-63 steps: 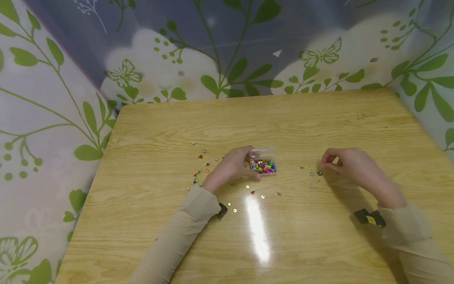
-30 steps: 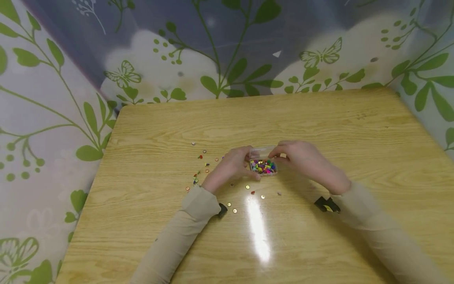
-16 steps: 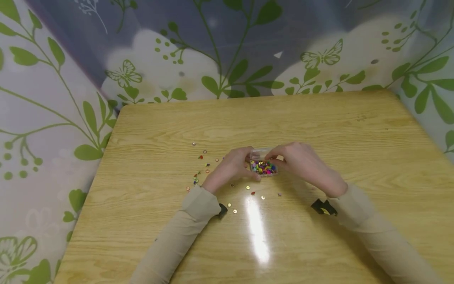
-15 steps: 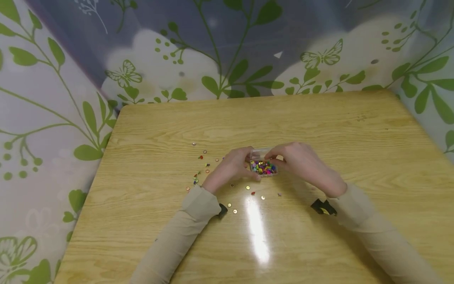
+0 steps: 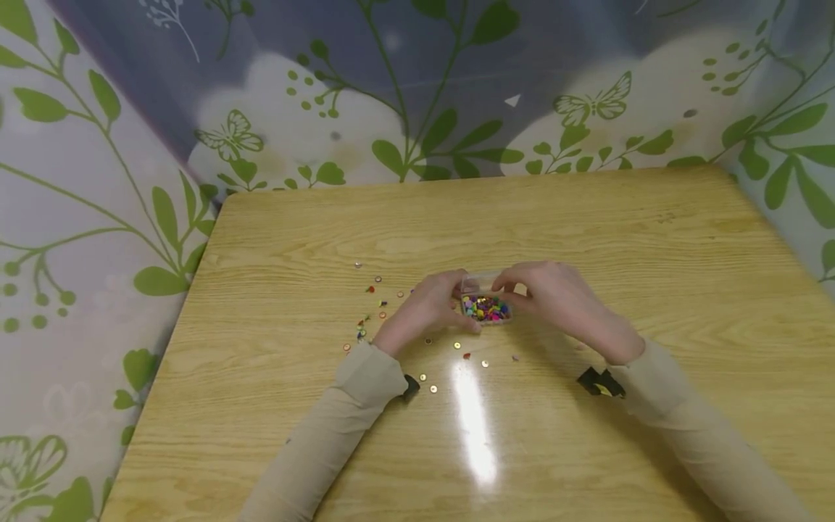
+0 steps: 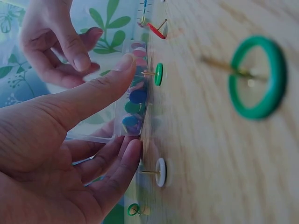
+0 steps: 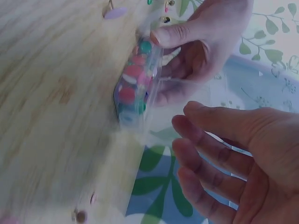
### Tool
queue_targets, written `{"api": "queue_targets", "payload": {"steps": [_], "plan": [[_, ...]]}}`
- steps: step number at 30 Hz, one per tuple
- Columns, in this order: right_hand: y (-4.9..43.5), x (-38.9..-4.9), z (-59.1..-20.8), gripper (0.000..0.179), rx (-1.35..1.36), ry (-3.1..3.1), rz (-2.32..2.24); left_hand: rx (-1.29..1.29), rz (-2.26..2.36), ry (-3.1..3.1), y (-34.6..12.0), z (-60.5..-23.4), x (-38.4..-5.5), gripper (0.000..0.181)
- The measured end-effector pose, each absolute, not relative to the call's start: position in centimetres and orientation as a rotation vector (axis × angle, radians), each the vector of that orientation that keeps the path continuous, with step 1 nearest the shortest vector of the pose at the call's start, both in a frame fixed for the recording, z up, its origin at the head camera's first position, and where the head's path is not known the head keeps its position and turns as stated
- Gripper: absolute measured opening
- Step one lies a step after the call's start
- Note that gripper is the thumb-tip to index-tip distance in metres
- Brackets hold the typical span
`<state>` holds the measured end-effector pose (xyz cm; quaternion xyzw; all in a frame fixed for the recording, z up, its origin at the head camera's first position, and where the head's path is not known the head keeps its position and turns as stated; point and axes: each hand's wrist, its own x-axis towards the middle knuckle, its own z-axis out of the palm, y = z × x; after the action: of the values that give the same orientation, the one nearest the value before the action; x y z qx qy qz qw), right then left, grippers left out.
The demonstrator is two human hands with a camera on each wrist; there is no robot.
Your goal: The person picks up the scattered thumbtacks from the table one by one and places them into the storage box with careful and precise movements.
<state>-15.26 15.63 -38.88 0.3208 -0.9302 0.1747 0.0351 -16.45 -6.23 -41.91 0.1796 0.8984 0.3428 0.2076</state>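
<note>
My left hand (image 5: 427, 304) grips a small clear plastic box (image 7: 128, 116), thumb along its near side and fingers behind. Its hinged transparent lid (image 5: 478, 283) stands raised at the back. Inside lies a heap of colourful thumbtacks (image 5: 484, 309). At the box's right end hovers my right hand (image 5: 554, 297), thumb and fingers bent but apart; the right wrist view shows nothing between them. In the left wrist view, a green thumbtack (image 6: 279, 88) and a white thumbtack (image 6: 161, 172) rest on the table near my left hand.
More loose thumbtacks lie left of my left hand, such as an orange one (image 5: 382, 315), and in front of the box, including a gold one (image 5: 433, 389). The wooden table (image 5: 587, 217) meets a leaf-patterned wall covering (image 5: 450, 87) at the back.
My right hand has come left from the loose tacks on the right to the box, dipped over its right end, then drawn slightly back. My left hand has stayed on the box.
</note>
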Motion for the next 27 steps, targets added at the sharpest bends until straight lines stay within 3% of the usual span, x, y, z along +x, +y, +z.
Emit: {"api": "queue_targets", "payload": {"steps": [5,15,27], "plan": [[18.0,-15.2,-38.4,0.009,0.893,-2.853,0.519,0.485,0.954,2.507,-6.1,-41.8,-16.4,0.065],[22.9,-14.5,-39.1,0.04,0.773,-3.093,0.327,0.478,0.949,2.517,-6.3,-41.8,-16.4,0.062],[24.2,-14.1,-40.5,0.023,0.843,-3.11,0.454,0.48,0.942,2.526,-6.1,-41.8,-16.3,0.057]]}}
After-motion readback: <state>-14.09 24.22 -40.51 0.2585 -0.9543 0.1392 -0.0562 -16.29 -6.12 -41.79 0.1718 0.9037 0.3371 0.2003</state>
